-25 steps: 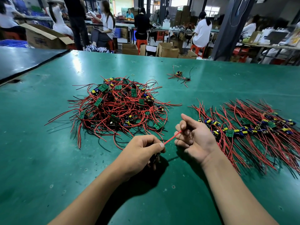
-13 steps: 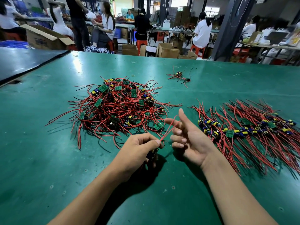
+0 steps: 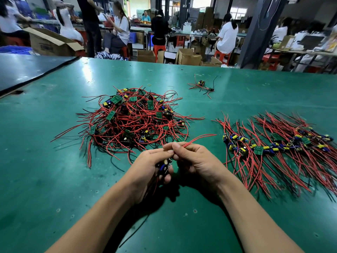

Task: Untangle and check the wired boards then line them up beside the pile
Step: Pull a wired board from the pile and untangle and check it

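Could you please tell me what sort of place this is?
Probably an electronics assembly workshop: a tangled pile of wired boards lies on a green table, workers sit behind, and cardboard boxes stand about.

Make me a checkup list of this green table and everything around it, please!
Surface: green table, scuffed, shiny at the back.
Job's things: tangled pile; row lined up to its right; one board in hand.
Clutter: stray boards and a yellow band at the back.
Hands: left hand grips the board; right hand pinches its wires.
Cables: more red and black wires spread out of pile and row.
Surroundings: seated people, boxes, a pillar.
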The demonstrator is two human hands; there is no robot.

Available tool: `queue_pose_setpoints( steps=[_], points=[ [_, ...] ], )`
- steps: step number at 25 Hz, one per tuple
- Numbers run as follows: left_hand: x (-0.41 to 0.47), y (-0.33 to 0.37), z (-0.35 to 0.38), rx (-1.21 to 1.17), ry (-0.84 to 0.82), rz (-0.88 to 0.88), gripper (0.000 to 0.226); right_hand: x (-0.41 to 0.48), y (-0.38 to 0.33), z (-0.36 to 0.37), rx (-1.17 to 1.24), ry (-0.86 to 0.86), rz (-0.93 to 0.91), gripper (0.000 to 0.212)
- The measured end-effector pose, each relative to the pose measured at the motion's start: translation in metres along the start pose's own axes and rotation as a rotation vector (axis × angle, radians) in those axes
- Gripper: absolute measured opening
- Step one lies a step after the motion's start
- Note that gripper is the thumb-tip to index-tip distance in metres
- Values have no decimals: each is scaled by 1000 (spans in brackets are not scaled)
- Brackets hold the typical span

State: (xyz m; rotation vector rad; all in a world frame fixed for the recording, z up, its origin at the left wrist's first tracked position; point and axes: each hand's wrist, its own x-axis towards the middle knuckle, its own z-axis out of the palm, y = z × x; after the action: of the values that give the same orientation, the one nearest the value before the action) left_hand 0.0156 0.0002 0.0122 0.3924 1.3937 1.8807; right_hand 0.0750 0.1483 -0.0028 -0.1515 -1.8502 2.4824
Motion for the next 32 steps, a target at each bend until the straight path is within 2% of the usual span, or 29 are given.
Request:
queue_pose_setpoints(
  steps=[4, 9, 14, 16, 18, 20, 25, 28, 32],
  points=[
    [-1, 2, -1, -1, 10, -31, 25, 2, 5, 1, -76, 86, -95, 37],
    [-3, 4, 2, 39, 3, -30, 20, 3, -3, -7, -195, 304, -205, 32],
    [-6, 5, 6, 69, -21, -37, 23, 5, -7, -17, -118, 462, -269, 27],
    [-6, 4, 7, 88, -19, -29, 23, 7, -6, -16, -107, 485, -207, 31],
    [-6, 3, 7, 113, -19, -14, 23, 9, -6, -15, -99, 495, -98, 37],
    [-6, 2, 6, 130, -29, -1, 23, 8, -10, -17, -29, 509, -67, 43],
    [-7, 2, 9, 149, -45, 5, 24, 2, -23, -19, 327, 443, -8, 56],
    [-11, 4, 11, 178, -61, -6, 22, -2, -29, -20, 457, 378, 52, 53],
    [-14, 6, 13, 194, -76, -12, 19, -5, -32, -20, 476, 326, 89, 54]
  ],
)
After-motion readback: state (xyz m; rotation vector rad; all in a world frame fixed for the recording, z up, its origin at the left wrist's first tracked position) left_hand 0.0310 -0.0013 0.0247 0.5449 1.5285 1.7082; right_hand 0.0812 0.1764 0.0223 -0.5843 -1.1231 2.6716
